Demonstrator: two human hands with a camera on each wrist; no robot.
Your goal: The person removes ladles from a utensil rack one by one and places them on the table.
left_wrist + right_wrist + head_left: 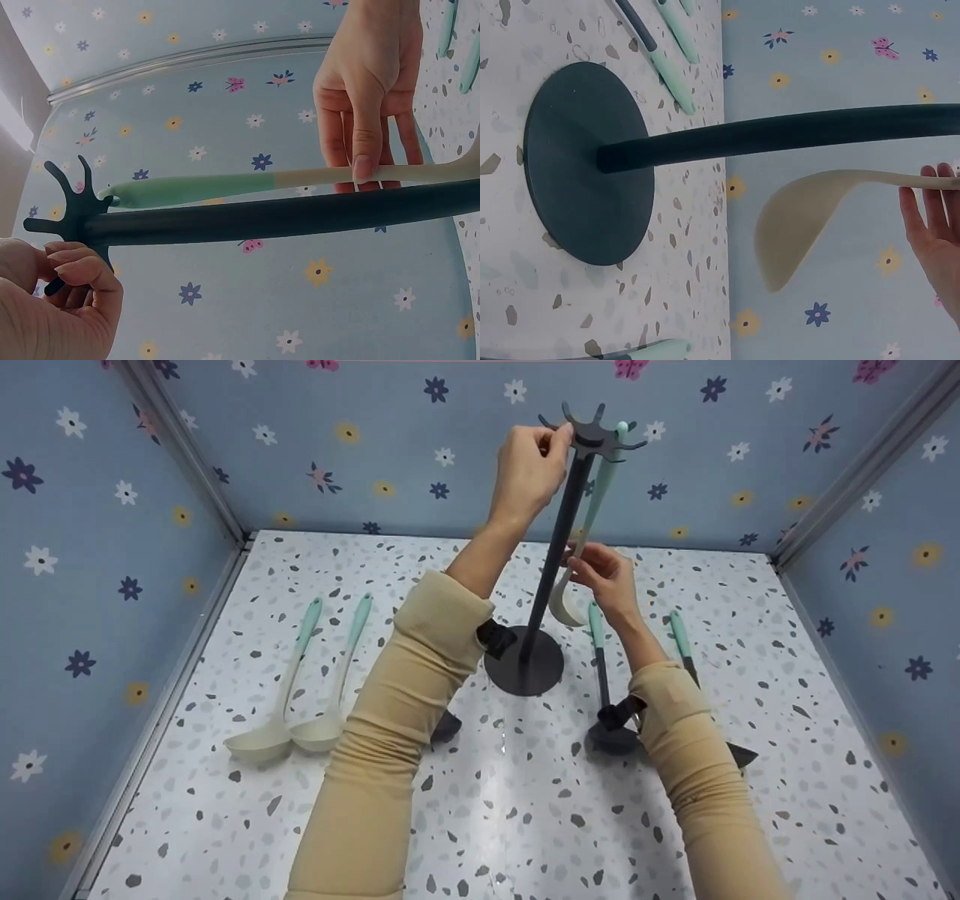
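A black utensil stand [559,532] with a round base and a crown of hooks rises from the table. At its top, my left hand [529,472] pinches one of the hooks between thumb and fingers. A cream ladle [799,225] with a mint handle stands upright beside the pole, bowl down, its handle end at a hook on the crown. My right hand [607,581] holds that ladle by its cream shaft, just above the bowl, thumb on one side and fingers on the other. In the left wrist view the mint handle [195,189] runs alongside the pole.
Two more cream ladles [262,741] [319,733] lie on the left of the speckled table. A dark-headed utensil [446,726] is mostly hidden by my left sleeve. On the right lie a dark ladle [611,739] and a dark flat-headed utensil [741,754]. Flowered walls enclose the table.
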